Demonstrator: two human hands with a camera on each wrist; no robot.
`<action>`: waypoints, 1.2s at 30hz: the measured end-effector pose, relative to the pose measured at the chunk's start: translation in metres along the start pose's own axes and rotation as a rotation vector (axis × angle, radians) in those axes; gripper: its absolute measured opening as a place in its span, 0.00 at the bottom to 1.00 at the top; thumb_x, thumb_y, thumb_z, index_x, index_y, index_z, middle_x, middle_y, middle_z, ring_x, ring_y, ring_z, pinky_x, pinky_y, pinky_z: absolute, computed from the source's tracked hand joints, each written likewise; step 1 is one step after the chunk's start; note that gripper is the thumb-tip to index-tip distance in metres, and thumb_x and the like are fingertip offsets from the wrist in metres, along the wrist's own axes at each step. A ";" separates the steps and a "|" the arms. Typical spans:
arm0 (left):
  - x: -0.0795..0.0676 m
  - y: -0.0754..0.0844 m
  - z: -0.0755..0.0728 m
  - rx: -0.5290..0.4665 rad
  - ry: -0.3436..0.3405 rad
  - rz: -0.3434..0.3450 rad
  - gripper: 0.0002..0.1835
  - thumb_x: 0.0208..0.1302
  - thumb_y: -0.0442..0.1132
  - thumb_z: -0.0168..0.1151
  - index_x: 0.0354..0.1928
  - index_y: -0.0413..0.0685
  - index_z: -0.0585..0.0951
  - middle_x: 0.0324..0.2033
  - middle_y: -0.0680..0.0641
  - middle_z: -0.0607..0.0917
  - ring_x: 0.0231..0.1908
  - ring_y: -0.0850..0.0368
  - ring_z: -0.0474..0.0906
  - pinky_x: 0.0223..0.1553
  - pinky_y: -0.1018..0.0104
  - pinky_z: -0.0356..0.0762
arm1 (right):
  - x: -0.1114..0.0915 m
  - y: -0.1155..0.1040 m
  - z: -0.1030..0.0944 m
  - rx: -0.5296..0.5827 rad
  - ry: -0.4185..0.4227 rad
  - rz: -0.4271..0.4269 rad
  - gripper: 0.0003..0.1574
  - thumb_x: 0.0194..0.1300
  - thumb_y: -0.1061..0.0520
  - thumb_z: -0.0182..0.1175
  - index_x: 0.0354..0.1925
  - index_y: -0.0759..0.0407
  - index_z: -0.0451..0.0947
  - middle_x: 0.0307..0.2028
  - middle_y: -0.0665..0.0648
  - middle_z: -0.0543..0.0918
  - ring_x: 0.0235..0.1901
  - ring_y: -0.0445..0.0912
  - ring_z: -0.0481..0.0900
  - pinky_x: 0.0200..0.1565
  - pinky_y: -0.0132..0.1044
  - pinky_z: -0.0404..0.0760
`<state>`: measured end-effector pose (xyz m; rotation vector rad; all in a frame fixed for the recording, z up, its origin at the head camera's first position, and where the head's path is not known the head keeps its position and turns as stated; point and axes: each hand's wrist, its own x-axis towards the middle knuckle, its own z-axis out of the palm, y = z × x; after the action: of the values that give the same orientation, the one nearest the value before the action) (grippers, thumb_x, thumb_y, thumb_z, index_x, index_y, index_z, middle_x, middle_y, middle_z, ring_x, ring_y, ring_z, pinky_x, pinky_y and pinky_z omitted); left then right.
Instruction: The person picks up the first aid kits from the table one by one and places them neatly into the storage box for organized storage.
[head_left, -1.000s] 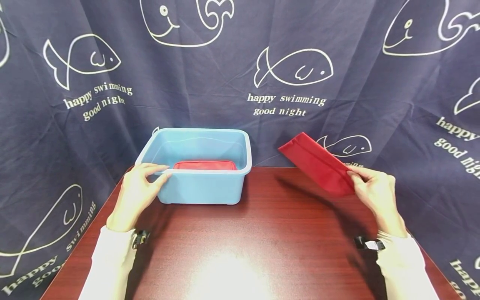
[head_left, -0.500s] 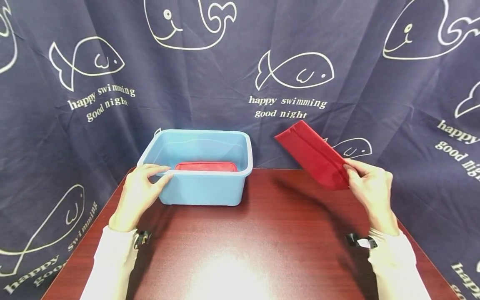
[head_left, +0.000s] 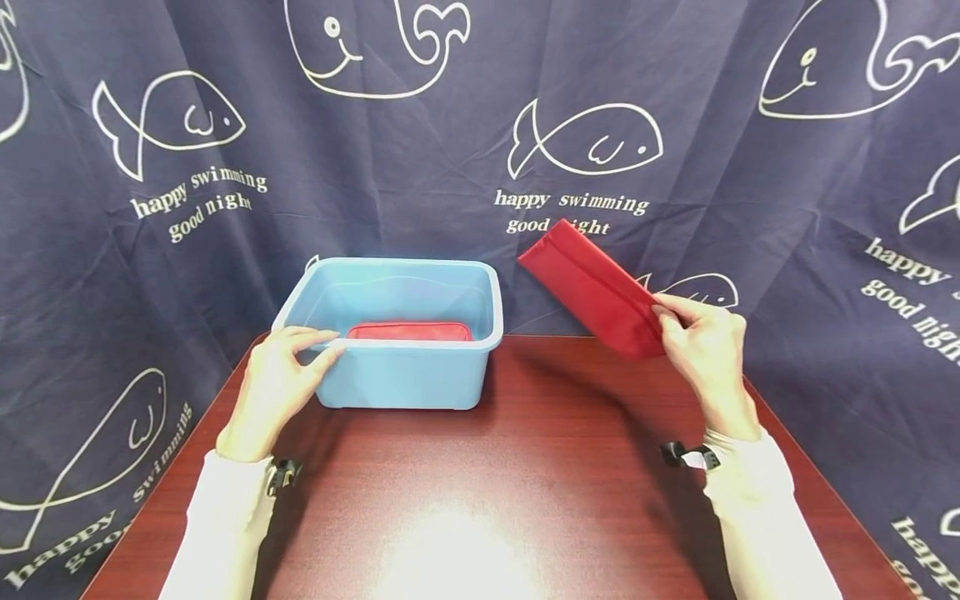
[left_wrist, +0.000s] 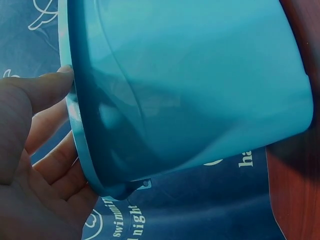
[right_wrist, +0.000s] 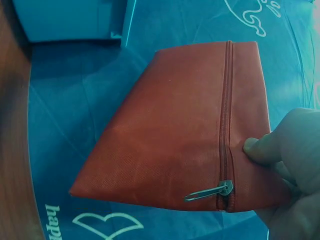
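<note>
A red zippered pouch (head_left: 596, 287) is pinched near one end by my right hand (head_left: 701, 350), which holds it tilted above the table. In the right wrist view the zipper and its metal pull (right_wrist: 225, 188) face the camera, with the thumb on the strip beside the zipper. At the left, my left hand (head_left: 277, 387) grips the near left corner of a light blue plastic bin (head_left: 405, 377); thumb and fingers sit either side of its rim (left_wrist: 75, 112). Inside the bin lies another red pouch-like item (head_left: 408, 332), its lower part hidden by the front wall.
The bin stands toward the back left of a reddish-brown wooden table (head_left: 480, 475). A dark blue curtain (head_left: 420, 183) with white fish and lettering hangs around the back and sides. Glare marks the tabletop's front middle.
My right hand has moved left and upward with the red zippered pouch, bringing it closer to the bin. The left hand keeps its place on the bin's rim.
</note>
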<state>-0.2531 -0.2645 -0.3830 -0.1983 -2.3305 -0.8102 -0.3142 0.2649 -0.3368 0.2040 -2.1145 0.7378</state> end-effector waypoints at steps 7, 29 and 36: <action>0.000 0.001 -0.001 0.003 -0.001 -0.001 0.14 0.63 0.49 0.75 0.48 0.53 0.91 0.45 0.47 0.90 0.53 0.48 0.84 0.53 0.51 0.76 | 0.011 -0.018 0.009 0.001 0.005 -0.043 0.15 0.63 0.62 0.66 0.43 0.46 0.93 0.32 0.54 0.92 0.24 0.41 0.82 0.28 0.28 0.67; -0.001 0.002 -0.004 0.003 -0.021 -0.022 0.15 0.65 0.50 0.73 0.49 0.53 0.91 0.46 0.47 0.90 0.53 0.48 0.84 0.53 0.51 0.77 | 0.039 -0.079 0.036 0.127 0.004 -0.091 0.13 0.61 0.62 0.68 0.41 0.48 0.94 0.32 0.52 0.92 0.26 0.45 0.84 0.27 0.19 0.66; -0.001 0.002 -0.003 0.004 -0.015 -0.014 0.14 0.64 0.50 0.74 0.49 0.54 0.91 0.46 0.47 0.89 0.53 0.48 0.84 0.53 0.51 0.77 | 0.045 -0.097 0.050 0.140 0.005 -0.162 0.14 0.60 0.64 0.68 0.40 0.49 0.94 0.32 0.52 0.92 0.29 0.47 0.89 0.31 0.20 0.70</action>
<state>-0.2498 -0.2649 -0.3804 -0.1874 -2.3503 -0.8133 -0.3375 0.1628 -0.2824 0.4436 -2.0150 0.7880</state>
